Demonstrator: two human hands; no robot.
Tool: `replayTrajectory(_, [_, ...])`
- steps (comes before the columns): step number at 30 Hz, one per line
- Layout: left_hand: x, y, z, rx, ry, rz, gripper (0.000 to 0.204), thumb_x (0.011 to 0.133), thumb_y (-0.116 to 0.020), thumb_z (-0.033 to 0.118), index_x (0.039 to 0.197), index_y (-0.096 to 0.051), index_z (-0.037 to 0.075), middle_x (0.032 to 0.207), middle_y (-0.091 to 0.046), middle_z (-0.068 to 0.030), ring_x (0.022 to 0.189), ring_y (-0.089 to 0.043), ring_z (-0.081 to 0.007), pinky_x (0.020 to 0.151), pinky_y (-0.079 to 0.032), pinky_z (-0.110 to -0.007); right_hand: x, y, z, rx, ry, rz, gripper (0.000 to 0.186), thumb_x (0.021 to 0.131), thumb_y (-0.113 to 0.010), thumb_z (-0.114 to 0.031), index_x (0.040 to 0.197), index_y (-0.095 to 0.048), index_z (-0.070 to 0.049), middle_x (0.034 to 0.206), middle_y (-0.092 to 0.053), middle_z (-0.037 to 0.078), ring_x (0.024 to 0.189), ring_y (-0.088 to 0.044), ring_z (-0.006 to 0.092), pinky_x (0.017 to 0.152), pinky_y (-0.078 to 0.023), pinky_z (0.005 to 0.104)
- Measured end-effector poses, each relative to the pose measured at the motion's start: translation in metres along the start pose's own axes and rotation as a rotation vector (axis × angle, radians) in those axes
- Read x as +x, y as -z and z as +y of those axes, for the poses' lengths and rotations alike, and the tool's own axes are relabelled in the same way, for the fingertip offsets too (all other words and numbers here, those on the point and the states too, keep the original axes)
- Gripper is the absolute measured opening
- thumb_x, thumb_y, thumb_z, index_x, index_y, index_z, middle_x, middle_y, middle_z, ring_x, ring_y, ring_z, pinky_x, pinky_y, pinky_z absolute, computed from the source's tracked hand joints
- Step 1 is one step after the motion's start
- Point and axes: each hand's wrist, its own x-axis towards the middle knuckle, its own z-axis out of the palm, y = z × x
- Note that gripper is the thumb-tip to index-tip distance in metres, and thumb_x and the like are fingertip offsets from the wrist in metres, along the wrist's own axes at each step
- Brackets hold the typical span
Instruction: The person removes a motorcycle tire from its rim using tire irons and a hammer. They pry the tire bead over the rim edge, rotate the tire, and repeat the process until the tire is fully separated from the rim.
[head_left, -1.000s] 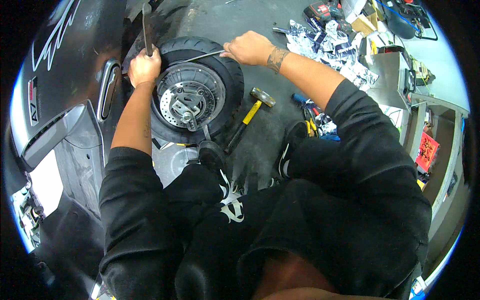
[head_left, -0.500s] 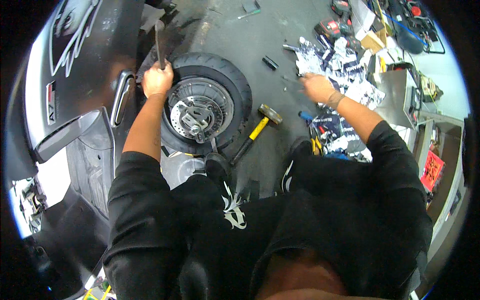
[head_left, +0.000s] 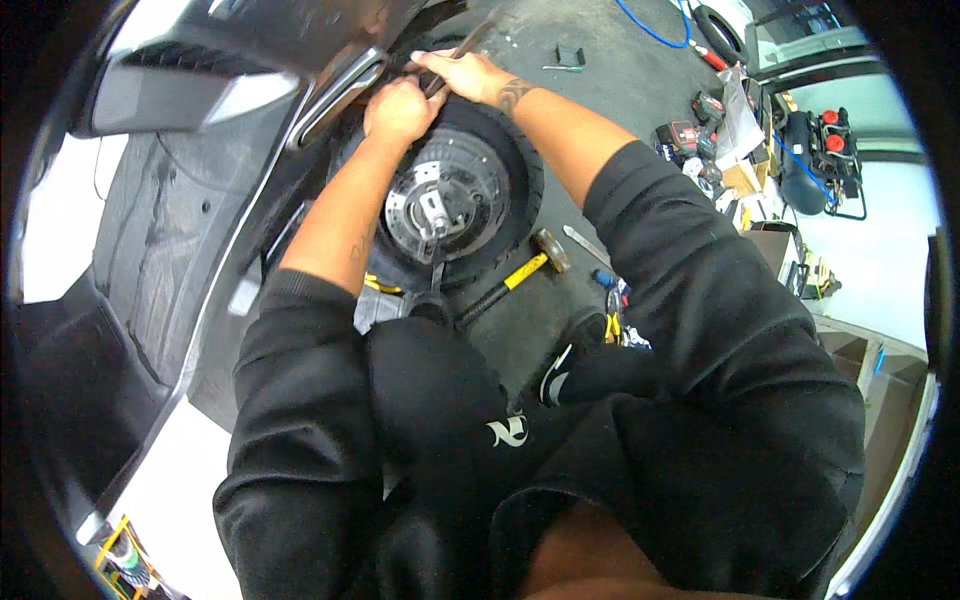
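Note:
A wheel (head_left: pixel 485 185) with a black tire (head_left: pixel 525 190) and a brake disc at its hub lies on the floor ahead of me. At its far edge my left hand (head_left: pixel 398 108) is closed round the low end of a long metal tire lever (head_left: pixel 475 38), close to the rubber. My right hand (head_left: pixel 462 76) grips the same lever just above, its fingers wrapped over the bar. The lever slants up and away to the right. A second flat bar (head_left: pixel 437 275) sticks out from the wheel's near edge, beside my shoe.
A sledgehammer (head_left: pixel 515 280) with a yellow and black handle lies right of the wheel. A scooter's dark body panel (head_left: pixel 220 150) crowds the left side. Cordless power tools (head_left: pixel 680 138) and an air compressor (head_left: pixel 810 165) are at the far right, with a blue hose (head_left: pixel 655 38) behind.
My right hand has come from the foil wrappers at the right over to the lever. Both hands are now together at the tire's far edge, and the view has shifted.

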Motion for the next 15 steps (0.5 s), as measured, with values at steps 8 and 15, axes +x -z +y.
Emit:
replayTrajectory(8, [-0.271, -0.011, -0.062, -0.334, 0.608, 0.03, 0.05, 0.086, -0.088, 0.04, 0.108, -0.067, 0.0, 0.094, -0.069, -0.0158, 0.088, -0.068, -0.0312, 0.082, -0.055, -0.041, 0.001, -0.009, 0.024, -0.296, 0.077, 0.033, 0.047, 0.107, -0.041, -0.043, 0.133, -0.076, -0.023, 0.137, -0.072, 0.009, 0.131, -0.064, 0.0302, 0.117, -0.044, 0.0394])
replayTrajectory(15, [-0.267, -0.081, -0.104, -1.074, 1.052, -0.2, 0.107, 0.08, -0.096, 0.029, 0.155, -0.024, -0.001, 0.142, -0.058, -0.0252, 0.125, -0.063, -0.0387, 0.108, -0.049, -0.057, -0.005, -0.02, 0.028, -0.25, -0.07, 0.068, 0.054, 0.107, -0.04, -0.055, 0.141, -0.069, -0.025, 0.153, -0.06, 0.013, 0.142, -0.055, 0.0363, 0.121, -0.04, 0.0436])
